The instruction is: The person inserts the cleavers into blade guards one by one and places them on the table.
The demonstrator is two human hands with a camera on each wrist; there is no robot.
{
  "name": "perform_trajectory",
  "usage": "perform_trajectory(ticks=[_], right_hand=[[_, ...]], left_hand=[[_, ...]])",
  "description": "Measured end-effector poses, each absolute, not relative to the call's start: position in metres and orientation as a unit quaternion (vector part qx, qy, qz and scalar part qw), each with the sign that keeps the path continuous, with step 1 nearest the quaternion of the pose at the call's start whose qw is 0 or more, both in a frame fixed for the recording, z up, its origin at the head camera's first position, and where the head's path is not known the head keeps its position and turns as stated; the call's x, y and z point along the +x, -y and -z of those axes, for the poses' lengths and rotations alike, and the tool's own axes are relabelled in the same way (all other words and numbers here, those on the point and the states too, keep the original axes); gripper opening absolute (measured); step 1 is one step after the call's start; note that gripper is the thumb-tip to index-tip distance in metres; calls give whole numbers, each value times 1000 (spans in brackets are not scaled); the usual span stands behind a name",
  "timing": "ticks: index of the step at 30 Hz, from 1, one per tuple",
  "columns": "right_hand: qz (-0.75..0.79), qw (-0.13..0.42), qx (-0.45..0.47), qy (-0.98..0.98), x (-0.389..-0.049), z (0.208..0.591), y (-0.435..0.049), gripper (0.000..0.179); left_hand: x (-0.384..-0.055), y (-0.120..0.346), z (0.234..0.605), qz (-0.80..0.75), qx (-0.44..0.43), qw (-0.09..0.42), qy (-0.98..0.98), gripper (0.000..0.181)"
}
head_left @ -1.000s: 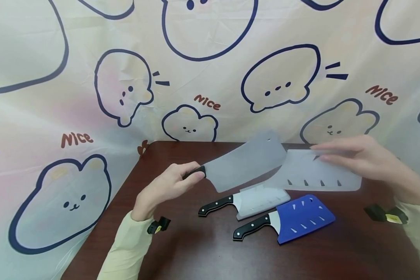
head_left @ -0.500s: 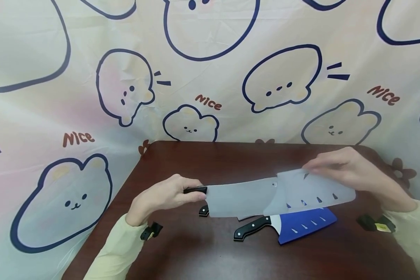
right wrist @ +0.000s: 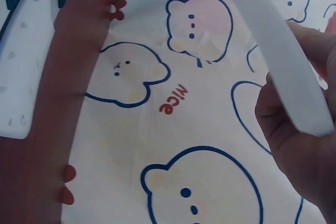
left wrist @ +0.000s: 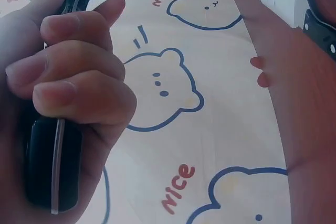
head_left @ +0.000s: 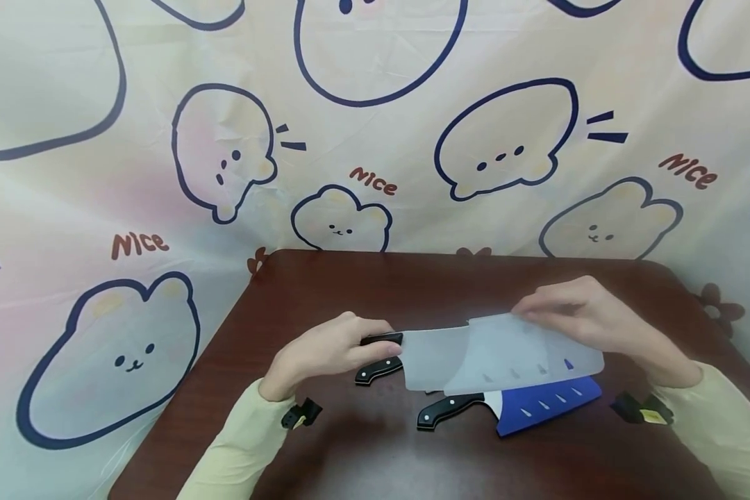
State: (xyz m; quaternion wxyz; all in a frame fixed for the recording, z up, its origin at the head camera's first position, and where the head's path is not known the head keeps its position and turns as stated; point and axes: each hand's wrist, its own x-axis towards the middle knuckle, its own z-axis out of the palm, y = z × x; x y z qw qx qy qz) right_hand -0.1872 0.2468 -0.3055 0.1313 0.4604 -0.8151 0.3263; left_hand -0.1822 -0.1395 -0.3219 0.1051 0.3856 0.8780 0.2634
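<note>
My left hand grips the black handle of a large cleaver, fingers curled round it in the left wrist view. The cleaver's wide blade is held level above the table and points right. With thumb and fingers, my right hand pinches the top edge of a frosted white blade cover with small triangular slots. The cover encloses the outer part of the blade; bare metal shows between it and the handle. In the right wrist view the cover appears edge-on between thumb and fingers.
Below the raised cleaver, a knife in a blue slotted cover lies on the dark brown table. Beside it lies another black-handled knife, its blade mostly hidden by the held cleaver. A cartoon-print cloth hangs behind and at the sides.
The cleaver has come down and levelled. The blade cover has moved left over its tip and along the blade, while my left hand has shifted right.
</note>
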Motion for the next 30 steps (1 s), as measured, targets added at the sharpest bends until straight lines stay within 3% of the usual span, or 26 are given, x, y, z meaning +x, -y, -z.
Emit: perform_trajectory(ticks=[12,23,30], right_hand=[[-352,122,462,805,-191,328,-217,31],[-325,92,364,868,-201,337,-222,15],[-320,66,292,899,-210,340,-233,19]], left_hand=[[-185,108,332,-282,417,99,-858,29],[-202,109,346,-285,391,105,-869,26],[-216,124,350,-294,363,111,-877,23]])
